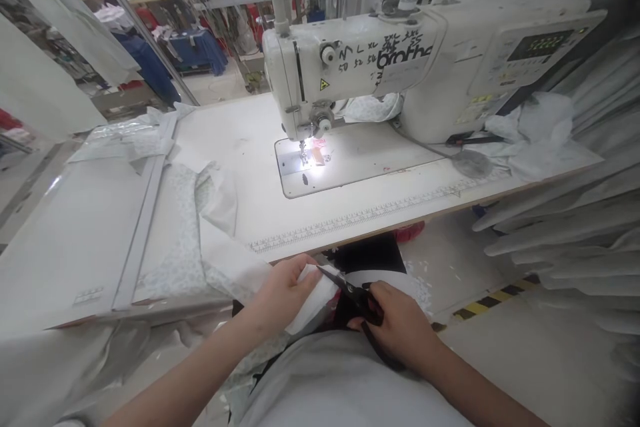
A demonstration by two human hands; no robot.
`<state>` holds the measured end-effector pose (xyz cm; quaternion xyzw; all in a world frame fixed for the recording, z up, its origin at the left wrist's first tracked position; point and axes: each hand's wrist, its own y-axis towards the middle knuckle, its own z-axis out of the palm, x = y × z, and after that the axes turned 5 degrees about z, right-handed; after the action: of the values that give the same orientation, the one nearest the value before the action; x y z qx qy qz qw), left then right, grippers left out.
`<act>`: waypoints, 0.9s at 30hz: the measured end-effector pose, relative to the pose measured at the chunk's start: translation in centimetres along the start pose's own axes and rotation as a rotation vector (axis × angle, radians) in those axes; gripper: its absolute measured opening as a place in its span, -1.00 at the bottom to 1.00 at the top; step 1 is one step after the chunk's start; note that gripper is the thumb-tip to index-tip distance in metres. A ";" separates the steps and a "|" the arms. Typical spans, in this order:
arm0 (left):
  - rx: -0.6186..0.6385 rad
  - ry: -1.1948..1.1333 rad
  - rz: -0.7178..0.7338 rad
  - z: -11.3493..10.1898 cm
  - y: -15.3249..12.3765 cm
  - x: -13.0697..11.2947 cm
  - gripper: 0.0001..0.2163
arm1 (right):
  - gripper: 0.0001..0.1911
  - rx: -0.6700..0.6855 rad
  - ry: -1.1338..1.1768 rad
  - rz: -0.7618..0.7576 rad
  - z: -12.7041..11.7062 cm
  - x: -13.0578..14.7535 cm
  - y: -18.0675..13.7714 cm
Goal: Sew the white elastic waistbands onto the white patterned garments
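My left hand (285, 290) pinches the edge of a white piece of fabric (316, 303) just off the front edge of the table. In my right hand (400, 320) is a pair of black-handled scissors (357, 295), its tip touching the fabric close to my left fingertips. Whether the blades are apart is too small to tell. More cloth, pale with a faint leafy print (175, 227), lies on the table to the left and runs down toward my lap.
A white sewing machine (350, 53) stands on the table (240, 147), its lamp lit over the needle plate. A printed ruler strip (360, 217) follows the front edge. Crumpled white fabric (540, 127) and a black-handled tool (475, 139) lie at the right. Hanging cloth (550, 247) borders the right side.
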<state>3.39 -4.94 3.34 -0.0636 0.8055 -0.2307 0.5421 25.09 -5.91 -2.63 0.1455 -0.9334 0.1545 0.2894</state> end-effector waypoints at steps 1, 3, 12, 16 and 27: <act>0.022 0.025 -0.002 -0.3 -0.1 -0.2 -0.72 | -0.64 0.020 0.009 -0.014 -0.1 0.0 0.0; 0.041 0.112 0.039 -1.6 -0.1 -0.9 -0.71 | -0.61 0.026 0.019 -0.029 -0.7 0.2 0.2; -0.387 0.670 0.425 -8.4 5.4 -1.9 -0.62 | -0.71 -0.355 -0.322 -0.086 -9.8 -0.1 10.9; -0.444 0.669 0.541 -8.2 5.8 -1.7 -0.73 | -0.68 -0.454 -0.321 -0.234 -10.6 0.7 13.3; -0.436 0.874 0.473 -5.7 3.6 -1.6 -0.77 | -0.33 -0.025 0.048 -0.802 1.3 3.4 7.7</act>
<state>-0.57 0.53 4.82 0.1102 0.9774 0.0649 0.1681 19.00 0.02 -3.22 0.4912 -0.7972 0.0213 0.3503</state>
